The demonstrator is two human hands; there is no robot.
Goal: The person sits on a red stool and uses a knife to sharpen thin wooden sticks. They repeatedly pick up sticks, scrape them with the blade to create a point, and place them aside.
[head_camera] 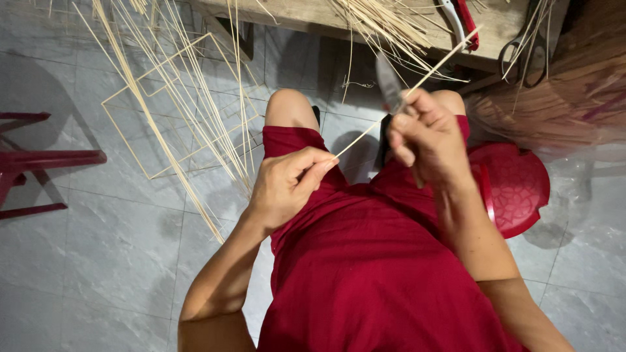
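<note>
A grey tiled floor (98, 261) is being covered with thin pale sticks (182, 117), and more are lying on the wooden bench (306, 14) above. One long bamboo strip (427, 70) is being pinched at its low end by the left hand (287, 186). A small knife (390, 88) is being gripped by the right hand (427, 137), against the strip

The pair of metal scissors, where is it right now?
In the head view the metal scissors lie at the upper right, on the wooden table edge, right of the red-handled tool and above the red plastic stool.
</note>
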